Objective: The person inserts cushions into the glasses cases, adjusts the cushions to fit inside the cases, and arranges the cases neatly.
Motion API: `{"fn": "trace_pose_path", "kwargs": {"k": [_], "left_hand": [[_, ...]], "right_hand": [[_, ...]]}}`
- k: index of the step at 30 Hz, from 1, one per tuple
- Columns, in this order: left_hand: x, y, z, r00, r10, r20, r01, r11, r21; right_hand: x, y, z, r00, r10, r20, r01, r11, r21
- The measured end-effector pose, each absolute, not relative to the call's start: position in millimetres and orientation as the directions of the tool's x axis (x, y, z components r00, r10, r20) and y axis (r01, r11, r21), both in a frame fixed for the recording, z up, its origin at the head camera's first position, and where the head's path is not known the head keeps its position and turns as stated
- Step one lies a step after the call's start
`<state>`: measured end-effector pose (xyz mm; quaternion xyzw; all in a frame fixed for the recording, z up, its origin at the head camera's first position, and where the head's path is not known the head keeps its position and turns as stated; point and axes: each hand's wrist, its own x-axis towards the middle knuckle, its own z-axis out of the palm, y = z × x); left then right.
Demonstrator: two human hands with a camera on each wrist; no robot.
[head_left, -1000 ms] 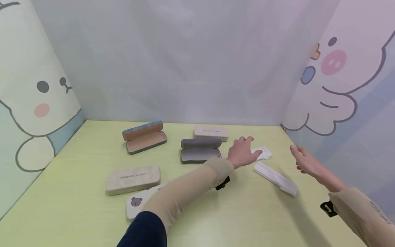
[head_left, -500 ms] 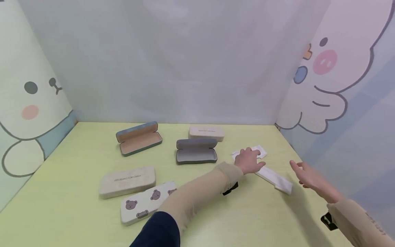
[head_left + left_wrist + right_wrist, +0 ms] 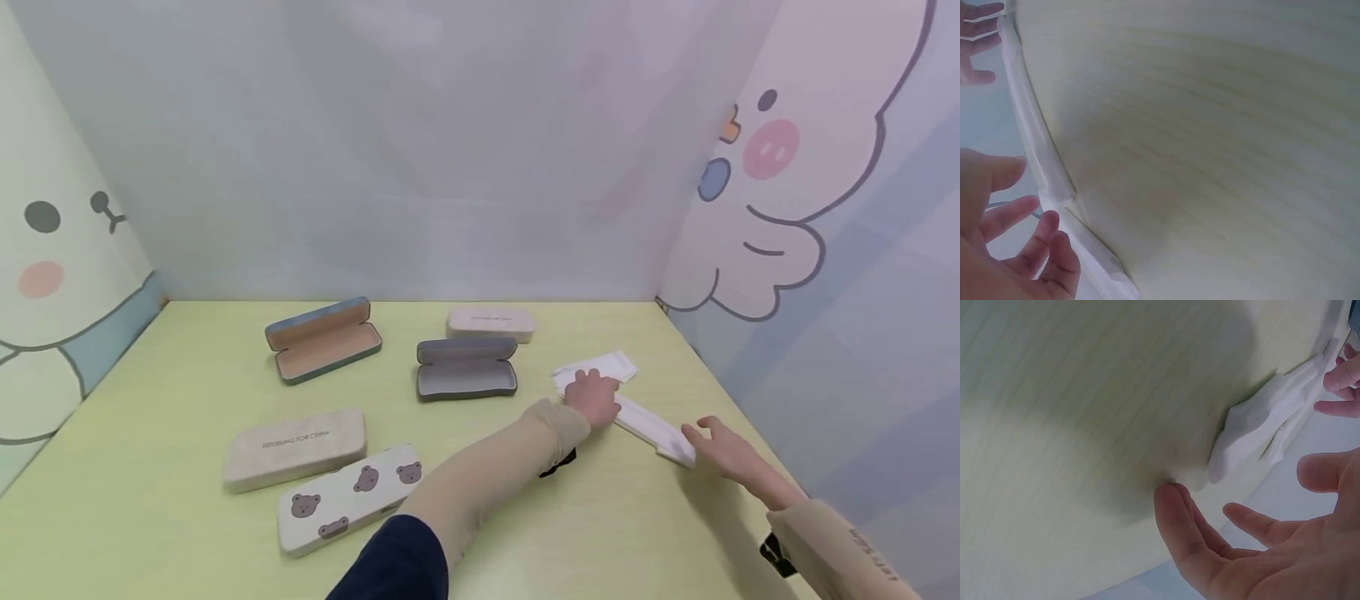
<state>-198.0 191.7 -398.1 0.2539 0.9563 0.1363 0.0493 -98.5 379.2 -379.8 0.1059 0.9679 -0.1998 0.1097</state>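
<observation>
A long white folded cloth strip lies slantwise on the table's right side. Just behind its left end, a second white folded piece lies flat. My left hand is at the strip's left end and partly covers it; in the left wrist view its thumb and fingers are apart and loosely bent. Whether they touch the cloth I cannot tell. Beside the strip's right end is my right hand, fingers bent and spread; in the right wrist view its fingertips are low over the table, apart from the cloth.
Two glasses cases stand open, one blue-green, one dark grey. A pale pink case is at the back. Front left are a beige case and a bear-print case. Printed cloth walls surround the table.
My left hand has come down and nearer, to the strip's left end. My right hand has lowered towards its right end. The view has turned slightly right.
</observation>
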Motion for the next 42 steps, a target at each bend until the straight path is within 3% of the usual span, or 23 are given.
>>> {"fn": "trace_pose_path", "kwargs": {"k": [7,20,31,42], "left_hand": [[-199.7,191.8,-406.6,-0.854,0.52,-0.019,0.506,0.839,0.202],[-203.1,194.3,-410.6,-0.845,0.535,-0.001,0.531,0.837,0.132],[-203.8,196.4,-412.8,-0.833,0.552,0.02,0.549,0.824,0.14],[-205.5,197.0,-412.3,-0.856,0.516,0.034,0.506,0.823,0.258]], "right_hand": [[-97.1,372.4,-389.7,-0.981,0.12,-0.153,0.155,0.957,-0.247],[-91.3,365.9,-390.5,-0.971,0.171,-0.166,0.205,0.955,-0.214],[-87.6,367.8,-390.6,-0.972,0.183,-0.148,0.214,0.949,-0.23],[-86.1,367.7,-394.0,-0.984,0.161,-0.079,0.177,0.946,-0.271]]}}
